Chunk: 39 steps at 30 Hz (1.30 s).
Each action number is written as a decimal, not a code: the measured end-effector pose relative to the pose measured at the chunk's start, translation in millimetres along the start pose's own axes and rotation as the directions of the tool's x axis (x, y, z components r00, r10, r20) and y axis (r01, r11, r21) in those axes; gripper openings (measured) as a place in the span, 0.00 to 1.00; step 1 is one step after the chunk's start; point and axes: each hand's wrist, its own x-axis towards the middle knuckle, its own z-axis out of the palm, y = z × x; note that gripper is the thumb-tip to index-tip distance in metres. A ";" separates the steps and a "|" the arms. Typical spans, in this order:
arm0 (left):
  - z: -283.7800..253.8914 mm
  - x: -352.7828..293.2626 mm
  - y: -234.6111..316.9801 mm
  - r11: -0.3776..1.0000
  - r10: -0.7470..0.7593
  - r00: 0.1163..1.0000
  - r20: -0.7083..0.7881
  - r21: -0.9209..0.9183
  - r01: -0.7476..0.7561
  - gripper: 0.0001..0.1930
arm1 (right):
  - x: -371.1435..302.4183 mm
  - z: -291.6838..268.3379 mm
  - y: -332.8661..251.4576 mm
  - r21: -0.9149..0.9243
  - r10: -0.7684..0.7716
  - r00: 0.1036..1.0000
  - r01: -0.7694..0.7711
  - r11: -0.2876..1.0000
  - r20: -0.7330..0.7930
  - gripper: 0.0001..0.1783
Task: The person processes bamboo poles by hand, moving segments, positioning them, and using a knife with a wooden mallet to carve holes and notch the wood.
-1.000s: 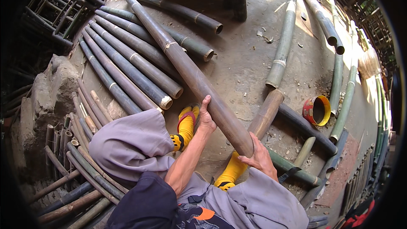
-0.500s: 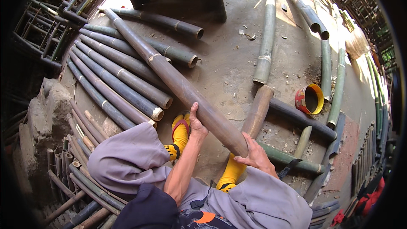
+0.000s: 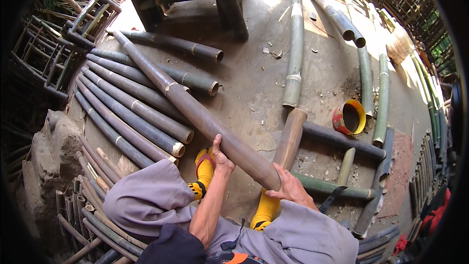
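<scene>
A long brown bamboo pole (image 3: pixel 200 116) slants across the middle, its far end resting among the poles at the upper left and its near end by my right knee. My left hand (image 3: pixel 223 156) cups the pole's underside on its left, thumb pointing up along it. Around the near cut end curl the fingers of my right hand (image 3: pixel 292 187), thumb beneath the rim. Under this end runs a shorter brown bamboo piece (image 3: pixel 289 139) on the ground. My feet, in yellow socks, stand on either side of the pole's near part.
Several cut bamboo poles (image 3: pixel 134 100) fan out at the left, beside a rock (image 3: pixel 56 142). A dark bamboo frame (image 3: pixel 229 10) stands at the far side. At the right are a red and yellow bucket (image 3: pixel 337 119), a dark crosspiece (image 3: pixel 337 139) and a green bamboo piece (image 3: pixel 330 186).
The whole view has shifted, so the ground and poles sit lower and a little further left. Both hands keep their hold on the bamboo pole.
</scene>
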 end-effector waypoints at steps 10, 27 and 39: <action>-3.1 3.0 -0.4 1.000 0.022 1.000 -0.021 -0.006 -0.022 0.28 | -0.5 2.5 4.4 0.053 -0.016 1.000 0.015 0.998 0.015 0.56; 1.5 -0.7 -0.8 1.000 0.020 1.000 -0.003 -0.003 -0.020 0.27 | -0.3 3.5 4.0 0.014 0.041 0.999 -0.041 0.999 0.024 0.57; 9.4 -6.8 3.3 0.999 0.018 1.000 0.018 -0.027 -0.017 0.23 | 0.5 5.0 -1.8 0.009 0.034 0.999 -0.034 0.999 0.001 0.57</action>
